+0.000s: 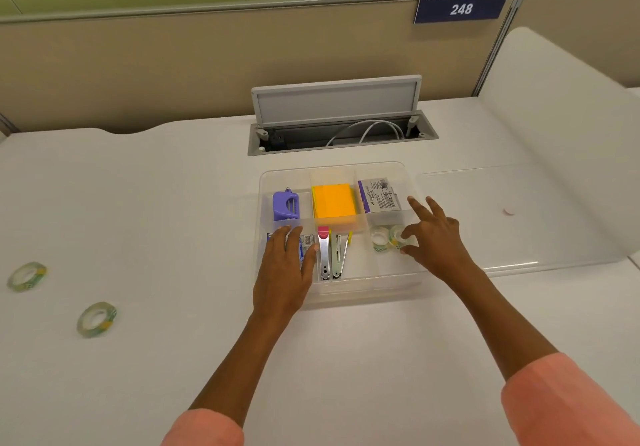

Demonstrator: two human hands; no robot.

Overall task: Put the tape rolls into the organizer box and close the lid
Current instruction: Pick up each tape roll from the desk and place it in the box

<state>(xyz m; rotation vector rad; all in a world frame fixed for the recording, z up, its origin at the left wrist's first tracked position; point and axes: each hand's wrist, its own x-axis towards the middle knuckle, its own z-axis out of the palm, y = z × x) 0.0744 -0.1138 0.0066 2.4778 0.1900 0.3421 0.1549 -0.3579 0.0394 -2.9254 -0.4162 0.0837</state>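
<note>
Organizer box (410, 182) clear glossy plastic; lid (554, 210) same. Tape rolls (97, 319) glossy translucent. Staple removers (325, 255) shiny metal. Desk (138, 203) matt white, smooth. Sleeves (568, 404) pink cloth.

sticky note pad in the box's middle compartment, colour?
Orange sticky note pad, on a yellow layer beneath. Head view.

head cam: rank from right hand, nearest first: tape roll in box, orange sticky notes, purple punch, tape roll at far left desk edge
1. Tape roll in box: beside the right hand, front right compartment.
2. Orange sticky notes: middle back compartment.
3. Purple punch: back left compartment.
4. Far-left tape roll: on the desk.
</note>
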